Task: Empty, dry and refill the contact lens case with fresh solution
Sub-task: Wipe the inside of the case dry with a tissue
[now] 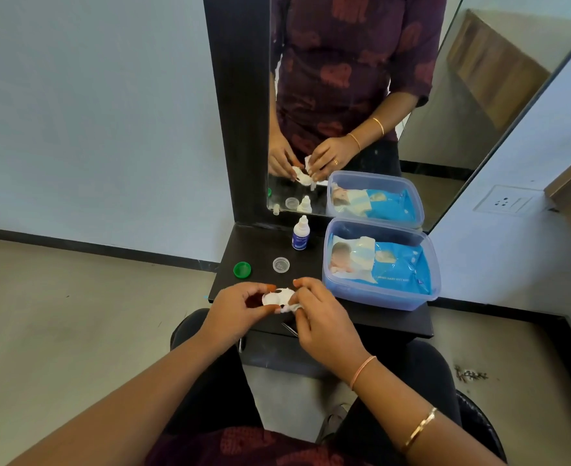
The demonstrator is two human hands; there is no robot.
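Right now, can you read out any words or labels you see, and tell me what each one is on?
Bottle: blue label with print, too small to read.
Wipes pack in the tub: a line of white print, upside down and too blurred to read.
Nothing else carries text.

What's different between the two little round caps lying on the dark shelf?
The green cap is solid and opaque, while the clear cap is see-through and colourless. The green cap lies near the left edge of the shelf; the clear cap sits further right, in front of the solution bottle. Both are round, similar in size, off the case and untouched by either hand.
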